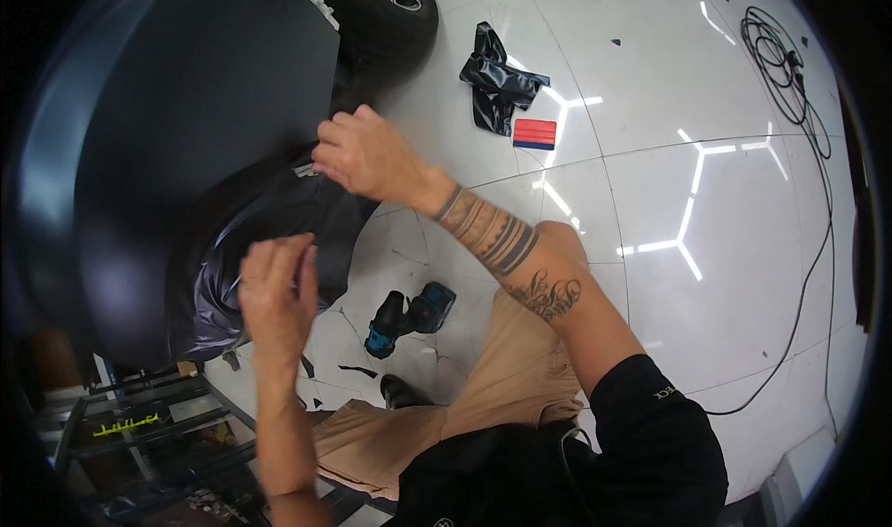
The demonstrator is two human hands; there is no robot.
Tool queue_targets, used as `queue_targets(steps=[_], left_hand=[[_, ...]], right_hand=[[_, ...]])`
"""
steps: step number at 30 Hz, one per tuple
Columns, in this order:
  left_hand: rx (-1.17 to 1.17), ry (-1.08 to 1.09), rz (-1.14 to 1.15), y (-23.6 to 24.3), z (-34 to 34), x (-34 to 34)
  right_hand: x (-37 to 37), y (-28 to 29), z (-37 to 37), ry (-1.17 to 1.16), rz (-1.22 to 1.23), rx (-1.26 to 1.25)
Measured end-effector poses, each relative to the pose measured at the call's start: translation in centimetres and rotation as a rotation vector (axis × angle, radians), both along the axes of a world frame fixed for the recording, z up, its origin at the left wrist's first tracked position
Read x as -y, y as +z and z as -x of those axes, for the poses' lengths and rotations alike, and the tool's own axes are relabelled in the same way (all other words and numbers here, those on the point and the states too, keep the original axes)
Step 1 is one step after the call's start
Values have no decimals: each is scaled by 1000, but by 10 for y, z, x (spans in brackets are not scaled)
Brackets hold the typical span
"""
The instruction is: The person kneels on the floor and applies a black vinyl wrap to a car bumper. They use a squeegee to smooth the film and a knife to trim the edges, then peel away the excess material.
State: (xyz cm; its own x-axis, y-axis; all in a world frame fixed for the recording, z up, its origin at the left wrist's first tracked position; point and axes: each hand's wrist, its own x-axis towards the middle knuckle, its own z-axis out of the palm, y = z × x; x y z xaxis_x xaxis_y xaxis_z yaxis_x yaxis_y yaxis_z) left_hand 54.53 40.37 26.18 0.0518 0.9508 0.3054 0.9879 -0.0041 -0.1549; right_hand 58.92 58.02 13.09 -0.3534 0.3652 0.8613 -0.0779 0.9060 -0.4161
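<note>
A dark grey car body panel (214, 90) fills the upper left, with loose, wrinkled dark film (251, 248) over its lower part. My right hand (362, 151) is at the panel's edge beside a small pale strip (307, 169), fingers curled closed; what they hold, if anything, is hidden. My left hand (279, 285) is lower, over the wrinkled film, slightly blurred, with bent fingers and the thumb apart from them, holding nothing I can see.
A tyre (400, 34) stands above. Crumpled black film (497, 81), a red squeegee (534, 134) and a blue-black power tool (390, 327) lie on the tiled floor. A coiled cable (776, 62) trails down the right. A dark metal rack (139, 401) is lower left.
</note>
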Motion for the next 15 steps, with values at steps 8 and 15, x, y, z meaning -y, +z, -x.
queue_targets(steps=[8,15], left_hand=[[-658,-138,129,71,-9,-69],[-846,-77,423,62,7,-107]], right_hand=[[34,-21,22,-183,169,-300],[-11,-6,19,-88,143,-176]])
